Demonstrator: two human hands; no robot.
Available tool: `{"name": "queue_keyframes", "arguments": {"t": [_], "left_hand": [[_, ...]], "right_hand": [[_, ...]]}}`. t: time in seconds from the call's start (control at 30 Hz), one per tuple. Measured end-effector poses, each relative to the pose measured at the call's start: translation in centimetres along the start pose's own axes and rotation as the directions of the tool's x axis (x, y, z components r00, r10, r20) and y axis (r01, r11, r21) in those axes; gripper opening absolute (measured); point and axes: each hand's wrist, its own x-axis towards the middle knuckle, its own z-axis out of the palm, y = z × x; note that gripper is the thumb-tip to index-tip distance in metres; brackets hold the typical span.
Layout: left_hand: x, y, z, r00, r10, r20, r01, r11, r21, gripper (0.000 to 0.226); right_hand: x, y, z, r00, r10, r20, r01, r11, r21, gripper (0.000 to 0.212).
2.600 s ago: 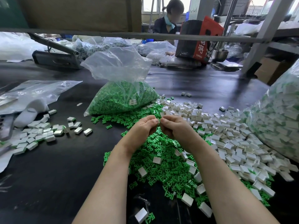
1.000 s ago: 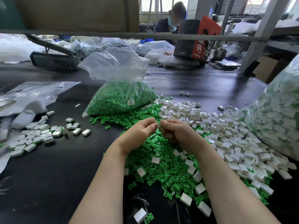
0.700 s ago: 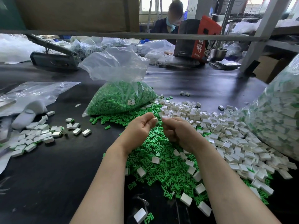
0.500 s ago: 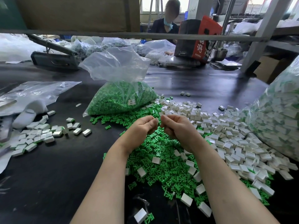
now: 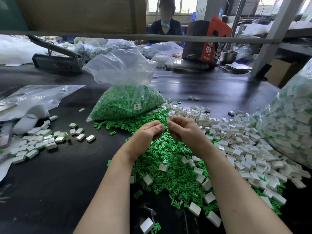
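Fingertips (image 5: 170,123), right hand (image 5: 184,130): thumb and forefinger pressed together, pinching a white cap (image 5: 168,119) by its lower end; other fingers curled under. Cap held in the air above the green heap, just off the left fingertips, its upper end clear of the grip.

Left hand (image 5: 148,135): fingers curled, tips drawn together and facing the cap, almost touching the right hand. Whether a part sits between them cannot be told; the tips hide it.

Handling, white cap: judged light, rigid moulded plastic, smooth-faced and likely slippery; small enough to flick away if squeezed at a corner. Best taken across the two flat sides, open end left free for the mating part.

Green inserts (image 5: 168,159): loose heap directly beneath both wrists; pronged, judged light and stiff, prongs probably the weak point. Best held by the solid back.

Loose white caps (image 5: 236,142): wide spread to the right of the green heap, some scattered on top of it.

Bag of green inserts (image 5: 125,105): clear plastic, open-mouthed, beyond the hands.

Assembled pieces (image 5: 42,141): cluster at left, well apart from the hands; white with green at the edges, judged finished.

Large bag (image 5: 290,122): far right, packed with white-and-green pieces.

Table (image 5: 50,183): dark surface under all.

Person (image 5: 166,22): seated across the bench, behind the rail.
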Motion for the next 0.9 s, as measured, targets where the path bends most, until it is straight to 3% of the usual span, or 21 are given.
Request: {"name": "queue_keyframes", "arguments": {"t": [0.33,0.57,0.77,0.9], "left_hand": [[0.13,-0.41,-0.16,0.998,-0.015,0.056,0.018,0.998,-0.054,0.031],[0.11,0.01,-0.48,0.998,-0.033,0.059,0.034,0.999,-0.023,0.028],[0.01,0.20,-0.35,0.993,-0.054,0.108,0.050,0.998,0.043,0.032],[0.16,0.08,-0.25,0.985,-0.095,0.143,0.089,0.995,0.046,0.019]], "right_hand": [[-0.10,0.05,-0.76,0.983,0.049,0.179,-0.044,0.999,-0.030,0.022],[-0.30,0.01,-0.31,0.968,0.107,0.225,-0.112,0.994,0.006,0.034],[-0.45,0.46,-0.51,0.964,0.104,0.245,-0.123,0.990,0.064,0.027],[-0.60,0.70,-0.71,0.952,0.110,0.285,-0.149,0.982,0.119,0.030]]}}
